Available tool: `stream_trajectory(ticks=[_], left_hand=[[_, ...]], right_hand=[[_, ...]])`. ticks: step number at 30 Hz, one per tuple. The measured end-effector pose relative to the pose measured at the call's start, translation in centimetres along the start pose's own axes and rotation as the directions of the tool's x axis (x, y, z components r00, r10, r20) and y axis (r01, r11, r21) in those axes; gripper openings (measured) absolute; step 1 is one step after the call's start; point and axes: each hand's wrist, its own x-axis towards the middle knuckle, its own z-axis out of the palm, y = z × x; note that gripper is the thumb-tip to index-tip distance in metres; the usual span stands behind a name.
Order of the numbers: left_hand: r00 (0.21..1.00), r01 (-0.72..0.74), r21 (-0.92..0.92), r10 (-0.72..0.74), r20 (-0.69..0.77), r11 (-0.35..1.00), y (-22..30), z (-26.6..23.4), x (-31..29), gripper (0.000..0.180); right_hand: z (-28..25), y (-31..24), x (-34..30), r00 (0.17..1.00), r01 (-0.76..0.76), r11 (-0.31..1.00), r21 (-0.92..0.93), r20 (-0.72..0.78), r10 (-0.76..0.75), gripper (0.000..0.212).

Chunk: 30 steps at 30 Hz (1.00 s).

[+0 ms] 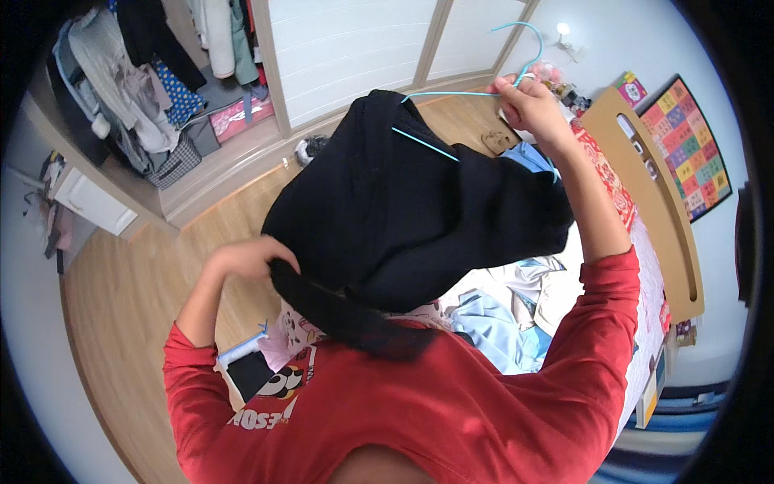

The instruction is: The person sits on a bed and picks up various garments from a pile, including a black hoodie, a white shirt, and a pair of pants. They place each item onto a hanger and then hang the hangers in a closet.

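Observation:
My right hand (528, 106), raised at the upper right, is closed round the neck of a light-blue wire clothes hanger (459, 93). From the hanger hangs a black garment (379, 210), spread across the middle of the view. Its fabric covers much of the hanger; the upper wire and a stretch of the lower bar show. At the garment's lower left edge my left hand (251, 256) is closed on the cloth, with its fingertips partly hidden. A black sleeve-like piece (343, 319) dangles below that hand, in front of my red top.
An open wardrobe (274, 73) with hanging clothes stands at the upper left, beside white sliding doors (347, 48). On the right is a bed with a wooden headboard (657, 185) and light-blue clothes (496, 327) lying on it. A dark open box (250, 375) is at the lower left.

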Motion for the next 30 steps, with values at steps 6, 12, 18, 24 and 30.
stream_trajectory(ticks=[6, 12, 18, 24, 30], left_hand=[[0.921, -0.186, -0.362, 0.035, -0.387, 0.914, 1.7, 3.3, 10.3, 0.045], [0.871, -0.401, -0.754, -0.039, -0.49, 0.521, 9.7, 3.9, 20.4, 0.035], [0.914, -0.344, -0.674, 0.07, -0.399, 0.653, 12.8, 3.0, 18.4, 0.037], [0.865, -0.477, 0.027, 0.474, -0.165, 0.879, 17.1, 2.9, 19.6, 0.029], [0.82, -0.555, 0.281, 0.572, 0.027, 0.783, 12.8, 14.1, 25.5, 0.027]], right_hand=[[2.9, -2.7, -1.4, 0.993, 0.027, 0.997, 0.065, 0.115, -0.035, 0.027], [4.2, -3.2, -0.9, 0.989, 0.046, 0.996, 0.073, 0.139, -0.056, 0.025], [2.0, -0.2, -0.3, 0.998, 0.045, 0.987, 0.155, 0.047, -0.053, 0.022], [1.7, 4.5, 0.8, 0.998, 0.038, 0.991, 0.131, 0.036, -0.043, 0.022], [0.6, 1.6, -0.4, 0.994, 0.109, 0.984, 0.143, -0.004, -0.11, 0.022]])
